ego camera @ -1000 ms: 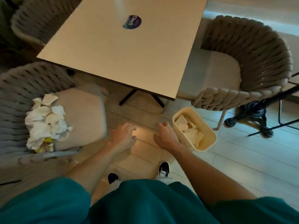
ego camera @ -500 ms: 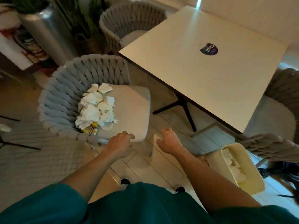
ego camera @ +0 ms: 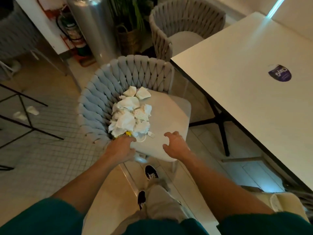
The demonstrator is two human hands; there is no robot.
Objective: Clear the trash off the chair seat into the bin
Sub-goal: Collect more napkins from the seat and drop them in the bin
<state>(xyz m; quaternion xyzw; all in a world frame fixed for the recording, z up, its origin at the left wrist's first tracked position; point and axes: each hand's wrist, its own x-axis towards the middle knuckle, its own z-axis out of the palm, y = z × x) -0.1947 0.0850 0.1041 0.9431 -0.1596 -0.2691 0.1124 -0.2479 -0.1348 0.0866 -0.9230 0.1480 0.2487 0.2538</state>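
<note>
I saw one table (ego camera: 237,92) flanking the chair seat (ego camera: 167,119) on the right, bare cushion open between. Two woven chairs showed. One heap of crumpled napkins (ego camera: 130,114) sat at the seat's back-left edge — a small plastic fork (ego camera: 151,134) beside it. My left hand (ego camera: 121,148) touched the heap's near end, grip unclear; my right hand (ego camera: 176,145) hovered spread, holding nothing.

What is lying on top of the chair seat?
On the chair seat lie crumpled white napkins, a small plastic fork and a yellow wrapper. Whatever lies beneath the napkins is hidden.
</note>
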